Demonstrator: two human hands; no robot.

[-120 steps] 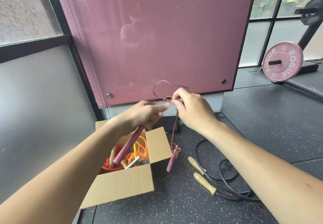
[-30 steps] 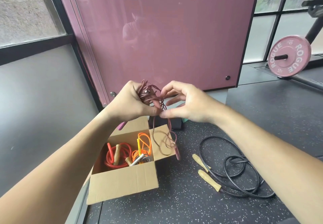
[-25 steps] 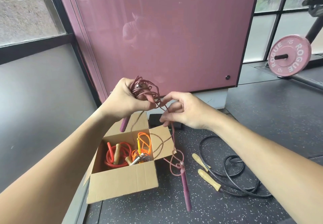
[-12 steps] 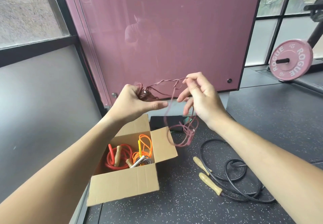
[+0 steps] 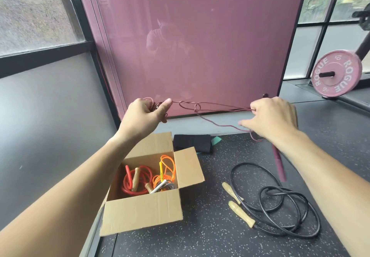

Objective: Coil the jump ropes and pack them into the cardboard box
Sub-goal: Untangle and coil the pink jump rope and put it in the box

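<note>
A thin pink jump rope (image 5: pixel 210 106) stretches taut between my two hands, with a loose knot near its left end. My left hand (image 5: pixel 144 116) pinches a bunched coil of it. My right hand (image 5: pixel 272 118) grips the other end, and a pink handle (image 5: pixel 278 162) dangles below that hand. Under my left arm stands the open cardboard box (image 5: pixel 144 212), holding a red rope (image 5: pixel 128 182) with wooden handles, an orange rope (image 5: pixel 166 166) and a grey one. On the floor to the right lies a black rope (image 5: pixel 284 202) with wooden handles, loosely looped.
A pink panel (image 5: pixel 200 36) stands close behind my hands. A black pad (image 5: pixel 192 142) lies by the box's far flap. A pink weight plate (image 5: pixel 336 76) on a bar sits at the right back. The floor is dark speckled rubber; a grey wall runs along the left.
My right hand has swung out to the right, pulling the pink rope straight and taut. The loops that hung below it are drawn out. My left hand stays in place on the coil.
</note>
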